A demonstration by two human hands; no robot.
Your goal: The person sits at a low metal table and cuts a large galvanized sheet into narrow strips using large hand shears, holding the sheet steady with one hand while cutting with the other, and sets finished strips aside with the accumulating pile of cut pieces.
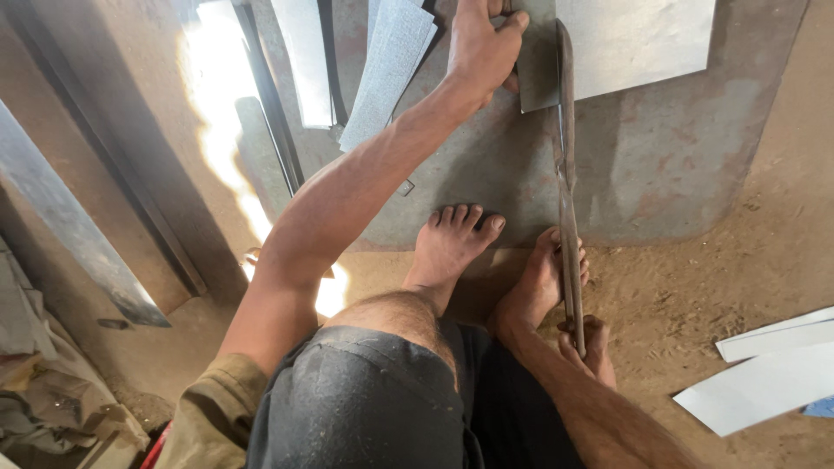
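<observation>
My left hand [480, 48] reaches forward and grips the near left edge of a flat grey metal sheet [634, 39] lying at the top of the view. My right hand [589, 346] is closed around the lower handle of long rusty metal shears [566, 187], whose blades run up along the sheet's left edge. My right foot [540, 282] presses against the shears' handles, and my left foot [450, 246] rests beside it, toes on a large worn steel plate [678, 165] on the ground.
Cut metal strips [387, 69] lie fanned to the left of my left hand. Long steel bars [65, 221] lie at the far left, and white sheet offcuts [764, 382] at the right on the dirt floor. Rags are piled at bottom left.
</observation>
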